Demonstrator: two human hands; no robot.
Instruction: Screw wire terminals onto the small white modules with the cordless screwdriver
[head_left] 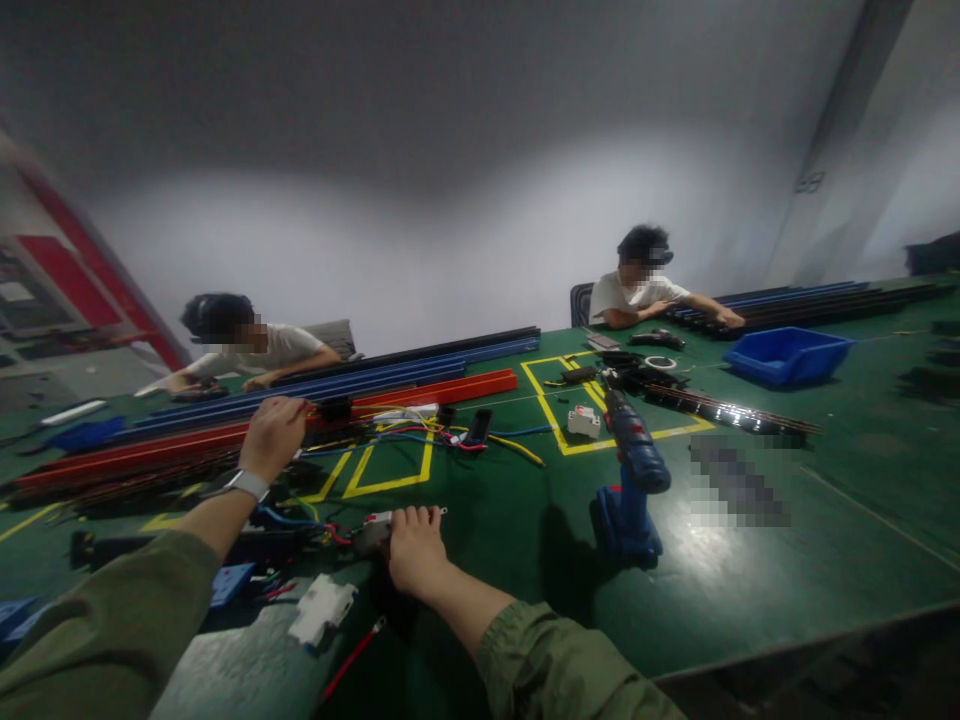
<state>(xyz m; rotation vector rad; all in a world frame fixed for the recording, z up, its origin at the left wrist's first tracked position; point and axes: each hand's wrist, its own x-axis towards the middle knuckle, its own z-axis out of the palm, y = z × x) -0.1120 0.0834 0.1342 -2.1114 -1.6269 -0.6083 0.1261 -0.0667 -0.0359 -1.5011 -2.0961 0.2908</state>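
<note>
My left hand (275, 437), with a watch on the wrist, reaches over the wires and rails at left centre. Its fingers are bent beside a dark part on the orange rail (442, 390); what they hold, if anything, is hidden. My right hand (417, 549) is closed round a grey-white device (374, 532) with red and blue wires (337, 534) at its left end. Below it lie a white plastic part (322, 610) and a red wire (355, 657) with a metal lug.
A blue cordless drill (634, 480) stands right of centre, near a white breaker (583, 422). Behind are a blue bin (787, 356), blue rails (375, 381) and a black strip (739, 415). Two people (281, 347) (634, 290) sit across the green table (847, 500).
</note>
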